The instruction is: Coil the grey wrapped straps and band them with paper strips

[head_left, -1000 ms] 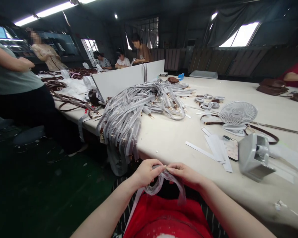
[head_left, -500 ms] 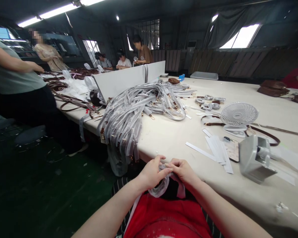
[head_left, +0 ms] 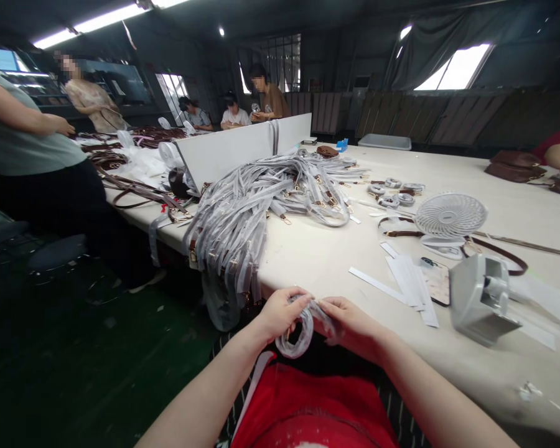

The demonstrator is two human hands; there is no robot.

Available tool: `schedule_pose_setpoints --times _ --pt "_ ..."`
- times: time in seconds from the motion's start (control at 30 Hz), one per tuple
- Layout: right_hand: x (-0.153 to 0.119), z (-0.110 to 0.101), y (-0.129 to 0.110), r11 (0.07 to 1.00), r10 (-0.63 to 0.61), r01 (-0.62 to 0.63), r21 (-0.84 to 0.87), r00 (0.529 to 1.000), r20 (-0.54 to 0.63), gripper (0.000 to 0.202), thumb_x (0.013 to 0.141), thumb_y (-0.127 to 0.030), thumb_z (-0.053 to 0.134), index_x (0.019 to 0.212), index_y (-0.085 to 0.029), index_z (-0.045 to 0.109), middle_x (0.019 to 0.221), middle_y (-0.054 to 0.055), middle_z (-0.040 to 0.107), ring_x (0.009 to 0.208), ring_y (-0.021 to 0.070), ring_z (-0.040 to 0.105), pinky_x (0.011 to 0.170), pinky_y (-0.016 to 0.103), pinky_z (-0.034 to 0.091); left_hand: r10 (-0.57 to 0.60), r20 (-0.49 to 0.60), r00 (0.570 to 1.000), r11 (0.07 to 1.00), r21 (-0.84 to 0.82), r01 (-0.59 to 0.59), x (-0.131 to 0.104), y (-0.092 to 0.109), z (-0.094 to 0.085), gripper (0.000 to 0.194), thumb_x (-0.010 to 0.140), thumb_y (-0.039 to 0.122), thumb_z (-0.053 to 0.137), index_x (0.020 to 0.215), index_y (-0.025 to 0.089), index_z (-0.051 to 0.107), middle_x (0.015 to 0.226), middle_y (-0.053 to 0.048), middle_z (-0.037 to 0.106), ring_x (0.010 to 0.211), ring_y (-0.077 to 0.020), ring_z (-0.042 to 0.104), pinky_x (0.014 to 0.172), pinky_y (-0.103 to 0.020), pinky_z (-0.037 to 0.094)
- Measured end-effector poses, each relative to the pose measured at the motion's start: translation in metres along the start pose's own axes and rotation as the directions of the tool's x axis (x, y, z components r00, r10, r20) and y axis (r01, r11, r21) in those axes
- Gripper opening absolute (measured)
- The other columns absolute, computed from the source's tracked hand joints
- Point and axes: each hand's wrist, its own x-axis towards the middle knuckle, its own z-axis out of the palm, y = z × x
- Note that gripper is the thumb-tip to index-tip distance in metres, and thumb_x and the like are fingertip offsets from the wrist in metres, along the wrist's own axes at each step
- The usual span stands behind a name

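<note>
Between my hands, just off the table's front edge, is a strap (head_left: 295,348) in clear wrap, wound into a coil. My left hand (head_left: 282,313) is closed on the top of the coil, which hangs below the fingers. My right hand (head_left: 348,318) pinches the strap's loose end, to the right of the coil. Beyond my left hand lies a large heap of wrapped straps (head_left: 242,205) with gold clasps, part of it hanging over the edge. Several finished coils (head_left: 389,200) rest farther back on the table.
On the right of the table (head_left: 317,255) are white paper strips (head_left: 408,280), a phone (head_left: 435,281), a grey tape dispenser (head_left: 478,298) and a white fan (head_left: 449,214). A white divider board (head_left: 242,146) stands behind the heap. Co-workers are around the tables; one person (head_left: 28,137) stands at left.
My hands have drawn slightly apart, and the coil now shows as a rounder ring under my left hand. At far right, a co-worker's hand has come into view near a brown bag.
</note>
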Motion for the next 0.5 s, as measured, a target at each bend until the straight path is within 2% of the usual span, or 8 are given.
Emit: schedule_pose_setpoints --times 0.1,0.27,0.37,0.5 --pt "0.005 -0.001 0.003 1.000 0.015 -0.015 0.020 1.000 0.002 0.041 0.081 -0.055 0.068 0.072 -0.015 0.062 0.053 -0.004 0.052 0.047 0.0091 0.042 0.046 0.022 0.033 -0.018 0.035 0.999 0.999 0.046 0.017 0.001 0.001 -0.002 0.046 0.079 0.058 0.060 0.096 0.016 0.064 0.042 0.007 0.045 0.031 -0.0087 0.039 0.029 -0.018 0.028" --pt "0.016 0.006 -0.001 0.996 0.018 -0.017 0.085 1.000 -0.015 0.038 0.074 -0.049 0.078 0.069 -0.015 0.062 0.052 -0.005 0.053 0.048 0.0083 0.042 0.050 0.023 0.034 -0.012 0.072 0.997 0.991 0.133 0.003 0.002 0.007 -0.003 0.057 0.083 0.052 0.059 0.128 0.018 0.055 0.049 0.006 0.053 0.034 -0.0094 0.044 0.030 -0.017 0.030" --pt "0.022 0.010 -0.003 0.990 0.049 -0.040 0.138 0.997 -0.064 0.032 0.070 -0.041 0.081 0.071 -0.016 0.062 0.053 -0.006 0.054 0.048 0.0078 0.043 0.050 0.023 0.035 -0.022 0.080 0.997 0.990 0.138 0.011 0.005 0.007 -0.004 0.056 0.084 0.053 0.057 0.126 0.017 0.059 0.047 0.006 0.050 0.034 -0.0092 0.043 0.031 -0.017 0.032" --pt "0.033 0.011 -0.002 0.974 0.107 -0.082 0.213 0.988 -0.110 0.026 0.066 -0.028 0.084 0.078 -0.019 0.063 0.060 -0.006 0.059 0.052 0.0086 0.050 0.055 0.023 0.042 -0.016 0.073 0.997 0.997 0.072 0.010 0.007 0.002 0.001 0.060 0.081 0.058 0.060 0.125 0.017 0.059 0.051 0.005 0.055 0.034 -0.0088 0.043 0.031 -0.018 0.033"
